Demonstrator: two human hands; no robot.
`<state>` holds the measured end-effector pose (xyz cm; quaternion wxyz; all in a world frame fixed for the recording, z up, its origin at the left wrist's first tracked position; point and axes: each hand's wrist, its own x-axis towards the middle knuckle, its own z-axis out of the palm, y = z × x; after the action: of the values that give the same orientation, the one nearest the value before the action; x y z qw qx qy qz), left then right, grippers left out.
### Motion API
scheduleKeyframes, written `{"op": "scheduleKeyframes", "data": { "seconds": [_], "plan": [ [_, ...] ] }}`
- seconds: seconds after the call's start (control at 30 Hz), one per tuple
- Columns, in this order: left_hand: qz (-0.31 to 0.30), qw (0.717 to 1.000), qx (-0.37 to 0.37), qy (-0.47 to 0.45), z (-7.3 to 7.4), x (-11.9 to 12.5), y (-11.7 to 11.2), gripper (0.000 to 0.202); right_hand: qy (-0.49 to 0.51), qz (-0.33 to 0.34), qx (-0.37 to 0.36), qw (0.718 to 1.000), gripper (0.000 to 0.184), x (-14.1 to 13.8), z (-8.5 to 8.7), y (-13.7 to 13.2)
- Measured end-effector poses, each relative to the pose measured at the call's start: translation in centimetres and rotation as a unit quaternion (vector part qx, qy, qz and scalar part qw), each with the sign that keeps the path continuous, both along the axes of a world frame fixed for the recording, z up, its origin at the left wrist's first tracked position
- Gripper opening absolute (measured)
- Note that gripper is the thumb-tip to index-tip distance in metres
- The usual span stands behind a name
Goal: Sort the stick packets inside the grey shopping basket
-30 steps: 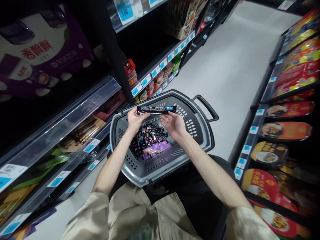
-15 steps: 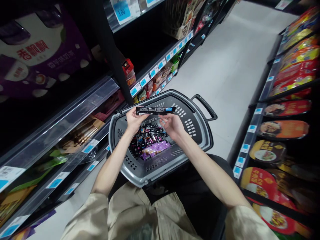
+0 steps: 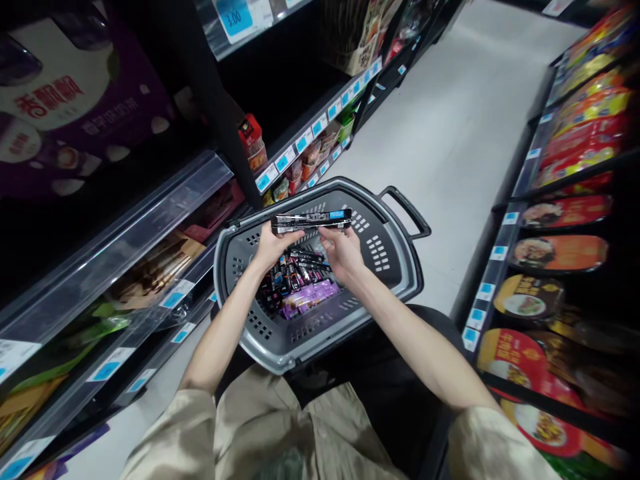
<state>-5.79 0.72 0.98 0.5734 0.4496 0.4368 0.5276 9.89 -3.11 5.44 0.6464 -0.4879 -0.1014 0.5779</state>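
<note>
Both my hands hold a long, thin black packet [image 3: 311, 219] with a blue end, level above a grey shopping basket [image 3: 280, 350]. My left hand [image 3: 273, 245] pinches the packet's left end and my right hand [image 3: 341, 251] pinches its right half. Inside the basket lie several dark and purple snack packets [image 3: 300, 283]. The basket's black handle [image 3: 406, 212] sticks out at its far right.
Shelves with blue price tags [image 3: 283, 163] run along my left, holding a purple carton [image 3: 75, 113] and packaged goods. On my right, shelves hold red and orange bowl packs [image 3: 555, 255]. A pale aisle floor [image 3: 460, 120] stretches ahead. My beige trousers [image 3: 260, 433] fill the bottom.
The view has drifted slightly, so everything sits a little further left. My hands keep the same hold on the packet over the basket.
</note>
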Motion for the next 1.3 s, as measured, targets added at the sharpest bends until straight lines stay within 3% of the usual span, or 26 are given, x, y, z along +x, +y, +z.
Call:
{"op": "scheduleKeyframes", "data": {
  "seconds": [0.27,0.47,0.77,0.93,1.1,1.3],
  "plan": [
    [-0.002,0.997,-0.046,-0.055,-0.1,-0.1,-0.1,0.045,-0.005,0.001,0.041,0.999,0.046,-0.5,-0.6,0.1],
    [0.025,0.996,-0.05,-0.065,-0.6,-0.5,0.3,0.054,0.024,0.006,0.037,0.999,0.052,-0.7,-0.7,0.2],
    [0.04,0.993,-0.062,-0.088,-0.1,-0.5,0.4,0.041,0.063,0.098,0.005,0.993,0.042,-1.1,-0.7,-0.4],
    [0.001,0.993,-0.032,-0.11,0.1,-0.1,-0.1,0.042,0.042,0.119,0.01,0.992,0.036,-1.2,-1.0,-0.6],
    [-0.036,0.986,-0.058,-0.152,0.6,0.5,-0.6,0.043,0.027,0.154,0.019,0.988,0.027,-1.2,-0.8,-0.8],
    [-0.076,0.988,-0.071,-0.116,0.0,0.4,-0.4,0.039,0.019,0.163,0.001,0.987,0.026,-1.5,-0.9,-1.1]
  ]
}}
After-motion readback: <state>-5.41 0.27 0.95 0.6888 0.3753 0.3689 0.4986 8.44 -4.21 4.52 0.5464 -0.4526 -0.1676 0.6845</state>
